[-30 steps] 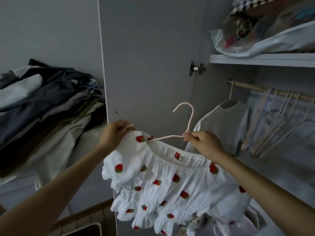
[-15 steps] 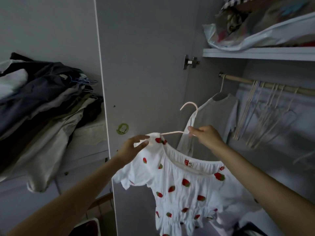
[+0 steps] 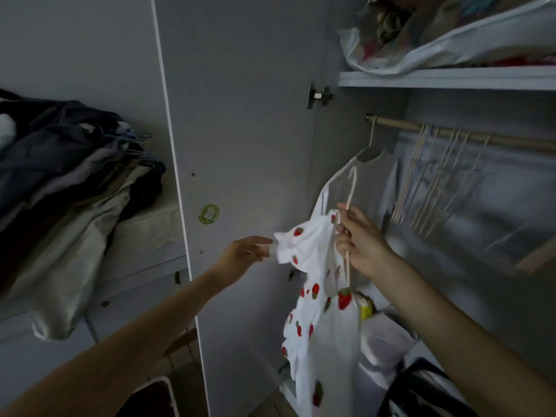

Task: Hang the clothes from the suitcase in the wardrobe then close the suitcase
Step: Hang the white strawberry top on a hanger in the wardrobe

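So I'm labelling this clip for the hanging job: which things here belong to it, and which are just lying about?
Part of the job:
strawberry dress, pinched by the left hand
pink hanger, gripped by the right hand
wardrobe rail

Just lying about:
clothes pile
empty hangers
grey top already hung
shelf bag
green sticker

a white dress (image 3: 319, 320) printed with red strawberries hangs on a thin pink hanger (image 3: 350, 200), turned edge-on, its hem falling toward the wardrobe's bottom edge. the hanger's hook points up, below the wooden rail (image 3: 469, 134) and apart from it. one ruffled sleeve sticks out leftward. a pale garment (image 3: 340, 182) already hangs at the rail's left end, just behind.
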